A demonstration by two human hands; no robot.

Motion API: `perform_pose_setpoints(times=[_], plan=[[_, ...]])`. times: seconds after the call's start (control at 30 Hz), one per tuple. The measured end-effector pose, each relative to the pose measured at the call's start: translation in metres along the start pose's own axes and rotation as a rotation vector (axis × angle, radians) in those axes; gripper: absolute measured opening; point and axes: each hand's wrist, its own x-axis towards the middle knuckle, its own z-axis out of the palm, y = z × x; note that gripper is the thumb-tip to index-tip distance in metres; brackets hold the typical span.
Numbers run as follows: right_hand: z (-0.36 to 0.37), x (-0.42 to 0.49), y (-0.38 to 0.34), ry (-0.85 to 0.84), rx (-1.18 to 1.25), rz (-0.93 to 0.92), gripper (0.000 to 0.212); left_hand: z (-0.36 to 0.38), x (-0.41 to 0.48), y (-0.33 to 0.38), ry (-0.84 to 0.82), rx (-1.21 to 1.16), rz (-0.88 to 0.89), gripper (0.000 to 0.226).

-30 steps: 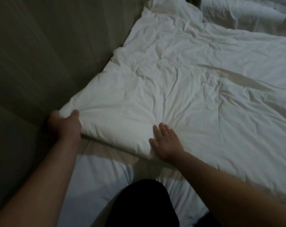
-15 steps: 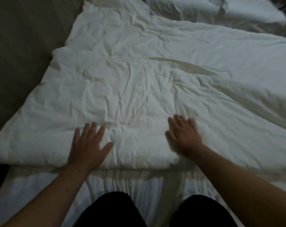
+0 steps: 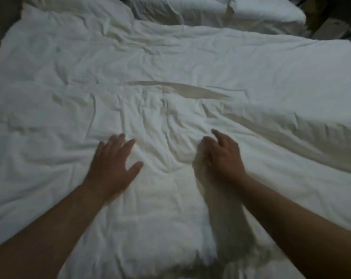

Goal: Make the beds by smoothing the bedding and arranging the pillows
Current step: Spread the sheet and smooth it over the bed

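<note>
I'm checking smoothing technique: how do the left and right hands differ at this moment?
The left hand lies flat on the duvet, fingers spread; the right hand is arched, fingers partly curled, one stretched forward. The left hand looks sharper; the right hand is blurred, so whether it pinches fabric is unclear. Both are on the duvet.

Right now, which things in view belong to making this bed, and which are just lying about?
Job: white duvet, wrinkled; left hand, flat on it; right hand, on it, blurred; pillows at the far end.
Lying about: dark furniture, far right corner; wall, far left.
</note>
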Motion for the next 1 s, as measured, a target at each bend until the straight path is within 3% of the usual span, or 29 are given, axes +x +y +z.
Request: perform_pose_setpoints(times=[0.07, 0.13, 0.27, 0.4, 0.47, 0.53, 0.57, 0.67, 0.73, 0.87, 1.0], plan=[[-0.011, 0.048, 0.047, 0.028, -0.056, 0.139, 0.044, 0.007, 0.045, 0.022, -0.118, 0.050, 0.071, 0.092], [-0.017, 0.090, 0.084, -0.075, -0.017, 0.240, 0.045, 0.018, 0.076, 0.039, -0.190, 0.124, 0.088, 0.094], [-0.006, 0.130, 0.127, -0.245, 0.039, 0.424, 0.057, 0.039, 0.092, 0.056, -0.038, 0.176, 0.075, 0.075], [-0.003, 0.156, 0.138, -0.456, -0.255, 0.333, 0.031, 0.026, 0.131, 0.081, 0.021, 0.200, -0.009, 0.078], [-0.007, 0.166, 0.146, -0.519, -0.385, 0.232, 0.035, 0.019, 0.162, 0.098, 0.035, 0.238, -0.017, 0.072], [-0.002, 0.165, 0.157, -0.563, -0.364, 0.226, 0.041, 0.021, 0.191, 0.114, 0.155, 0.107, 0.057, 0.061], [0.003, 0.163, 0.164, -0.578, -0.315, 0.243, 0.043, 0.025, 0.207, 0.122, 0.197, 0.057, 0.098, 0.072], [0.024, 0.164, 0.178, -0.585, -0.156, 0.312, 0.041, 0.043, 0.252, 0.143, 0.026, -0.096, 0.073, 0.102], [0.032, 0.171, 0.186, -0.600, -0.116, 0.326, 0.039, 0.065, 0.266, 0.151, -0.066, -0.159, -0.039, 0.098], [0.034, 0.184, 0.193, -0.630, -0.044, 0.299, 0.034, 0.097, 0.258, 0.149, 0.261, -0.072, 0.032, 0.070], [-0.002, 0.191, 0.189, -0.725, 0.089, 0.362, 0.045, 0.106, 0.260, 0.146, 0.315, -0.071, 0.057, 0.068]])
